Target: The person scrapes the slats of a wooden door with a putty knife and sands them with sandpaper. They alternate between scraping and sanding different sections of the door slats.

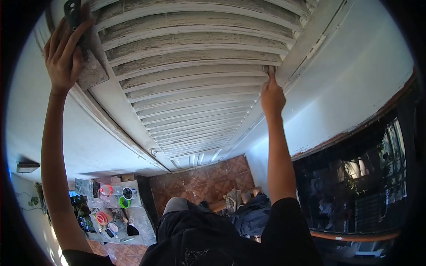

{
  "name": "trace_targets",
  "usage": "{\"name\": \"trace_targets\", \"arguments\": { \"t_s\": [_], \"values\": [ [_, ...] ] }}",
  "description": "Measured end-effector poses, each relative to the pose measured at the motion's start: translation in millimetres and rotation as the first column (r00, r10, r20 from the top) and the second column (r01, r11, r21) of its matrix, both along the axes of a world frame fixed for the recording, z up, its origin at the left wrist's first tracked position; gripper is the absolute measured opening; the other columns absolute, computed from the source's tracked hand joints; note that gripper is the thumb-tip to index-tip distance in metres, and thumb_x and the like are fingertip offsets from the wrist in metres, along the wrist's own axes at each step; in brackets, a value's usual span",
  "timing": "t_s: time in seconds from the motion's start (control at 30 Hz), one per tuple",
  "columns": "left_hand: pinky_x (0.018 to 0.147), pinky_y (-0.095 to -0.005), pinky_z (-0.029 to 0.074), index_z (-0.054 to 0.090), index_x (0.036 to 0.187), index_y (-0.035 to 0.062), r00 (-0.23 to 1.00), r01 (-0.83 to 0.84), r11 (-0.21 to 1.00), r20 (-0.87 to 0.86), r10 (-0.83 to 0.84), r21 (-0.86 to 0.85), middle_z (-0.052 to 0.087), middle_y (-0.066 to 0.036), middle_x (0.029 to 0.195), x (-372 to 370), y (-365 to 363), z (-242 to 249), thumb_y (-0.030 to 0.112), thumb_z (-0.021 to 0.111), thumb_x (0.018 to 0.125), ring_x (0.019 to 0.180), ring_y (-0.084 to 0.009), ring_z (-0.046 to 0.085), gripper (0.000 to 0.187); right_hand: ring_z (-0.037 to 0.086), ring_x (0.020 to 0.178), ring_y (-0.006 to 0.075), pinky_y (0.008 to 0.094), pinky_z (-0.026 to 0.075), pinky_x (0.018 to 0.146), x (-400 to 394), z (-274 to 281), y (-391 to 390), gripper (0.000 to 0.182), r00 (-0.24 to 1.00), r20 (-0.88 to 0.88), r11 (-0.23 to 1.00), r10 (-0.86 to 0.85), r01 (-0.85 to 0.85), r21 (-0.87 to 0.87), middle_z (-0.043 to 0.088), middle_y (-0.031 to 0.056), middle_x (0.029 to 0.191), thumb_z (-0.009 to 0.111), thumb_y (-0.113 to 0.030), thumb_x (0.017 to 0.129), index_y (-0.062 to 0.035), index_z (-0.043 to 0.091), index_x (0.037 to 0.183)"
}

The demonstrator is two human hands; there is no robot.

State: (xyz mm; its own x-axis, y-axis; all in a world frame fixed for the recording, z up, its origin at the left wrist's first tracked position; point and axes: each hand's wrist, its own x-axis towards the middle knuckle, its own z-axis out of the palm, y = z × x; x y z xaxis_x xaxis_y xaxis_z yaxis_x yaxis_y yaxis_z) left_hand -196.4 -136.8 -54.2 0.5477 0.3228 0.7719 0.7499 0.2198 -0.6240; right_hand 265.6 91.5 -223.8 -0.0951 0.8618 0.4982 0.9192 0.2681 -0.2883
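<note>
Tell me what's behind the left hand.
A scraper: its dark handle shows above the left hand, its broad blade below. The stretch between is partly covered by the hand; the surface behind the blade is hidden.

The slats [195, 43] are off-white, streaked grey-brown (most heavily toward the top). The scraper [93, 73] is mottled grey, its grip [73, 12] black. White, tinged blue, covers the wall [368, 84]; reddish-brown tiles [222, 175] bear a geometric pattern. The shirt [195, 235] is black with pale print, the ring [124, 202] bright green.
</note>
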Motion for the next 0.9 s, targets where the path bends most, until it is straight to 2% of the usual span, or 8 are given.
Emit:
{"name": "trace_targets", "arguments": {
  "t_s": [0.07,0.13,0.23,0.4,0.5,0.57,0.67,0.9],
  "values": [
    [0.107,-0.0445,0.033,0.061,0.13,0.0205,1.0,0.009,1.0,0.003,-0.009,0.02,0.064,-0.005,0.125,4.8,-0.5,1.4,0.018,0.043,0.089,0.133,-0.0275,0.045,0.045,0.066,0.076,0.0418,0.0505,0.052,0.069,-12.8,-1.5,-14.6,0.068,0.995,-0.098,0.999,-0.017,0.013,-0.044,0.069,0.0184,0.082,0.05,-0.016,0.093,-0.0331,0.02,0.152],
    [0.107,-0.0445,0.032,0.061,0.129,0.0198,1.0,-0.013,1.0,-0.002,0.013,0.018,0.064,-0.006,0.125,2.7,-1.4,1.1,0.018,0.043,0.089,0.133,-0.0278,0.045,0.044,0.067,0.068,0.0362,0.0465,0.052,0.061,-8.5,-6.6,-18.8,0.073,0.998,-0.057,0.998,0.029,-0.026,0.054,0.068,0.0153,0.075,0.052,-0.015,0.092,-0.0389,0.016,0.151],
    [0.107,-0.0446,0.032,0.061,0.129,0.0186,0.999,-0.031,0.999,-0.023,0.031,-0.029,0.064,-0.006,0.125,2.9,-2.8,3.4,0.018,0.043,0.09,0.133,-0.0294,0.045,0.043,0.066,0.064,0.0333,0.0429,0.051,0.057,12.2,-2.3,3.0,0.071,1.0,0.028,0.998,0.001,-0.003,0.058,0.069,0.0112,0.075,0.053,-0.016,0.092,-0.0431,0.021,0.149],
    [0.108,-0.0442,0.03,0.062,0.128,0.0161,1.0,-0.009,1.0,-0.014,0.008,-0.01,0.064,-0.006,0.126,0.5,-2.8,3.1,0.02,0.042,0.091,0.133,-0.0325,0.045,0.042,0.066,0.065,0.0337,0.0446,0.05,0.055,-7.5,-19.4,-11.8,0.069,0.984,-0.175,0.995,0.038,-0.022,0.092,0.068,0.0102,0.073,0.054,-0.012,0.092,-0.0417,0.027,0.148],
    [0.108,-0.0434,0.03,0.062,0.128,0.0154,0.999,-0.011,1.0,-0.035,0.01,-0.015,0.064,-0.006,0.127,-0.2,-3.3,4.9,0.021,0.042,0.092,0.133,-0.0314,0.046,0.041,0.066,0.065,0.0332,0.0453,0.05,0.056,13.8,-2.3,-1.6,0.07,0.999,-0.038,0.995,0.031,-0.028,0.093,0.067,0.0104,0.072,0.055,-0.013,0.091,-0.0405,0.026,0.149],
    [0.109,-0.0433,0.03,0.061,0.128,0.0165,1.0,-0.025,0.999,-0.013,0.024,-0.03,0.064,-0.005,0.126,-4.8,-3.5,2.8,0.022,0.042,0.093,0.133,-0.0305,0.046,0.041,0.066,0.065,0.0319,0.0454,0.05,0.056,14.8,-7.7,5.3,0.07,0.998,-0.062,0.996,-0.008,0.014,0.086,0.065,0.011,0.07,0.056,-0.015,0.092,-0.0423,0.025,0.149],
    [0.109,-0.0452,0.029,0.061,0.129,0.0112,0.998,-0.045,0.998,-0.037,0.043,-0.038,0.062,-0.005,0.129,-3.8,-3.3,3.1,0.026,0.037,0.098,0.134,-0.0328,0.042,0.042,0.065,0.074,0.039,0.0507,0.05,0.066,3.4,-3.6,-12.1,0.065,0.981,-0.195,1.0,0.006,-0.01,-0.02,0.067,0.0173,0.079,0.052,-0.016,0.092,-0.0424,0.03,0.146],
    [0.11,-0.0436,0.028,0.06,0.13,0.0108,0.998,-0.02,1.0,-0.056,0.019,-0.024,0.061,-0.002,0.131,-9.2,-1.3,3.5,0.027,0.037,0.099,0.135,-0.0314,0.042,0.042,0.065,0.074,0.0381,0.0488,0.05,0.065,19.2,-0.4,22.2,0.06,0.993,-0.079,0.994,0.093,-0.088,0.064,0.066,0.0165,0.074,0.052,-0.016,0.093,-0.0424,0.035,0.144]
  ]
}}
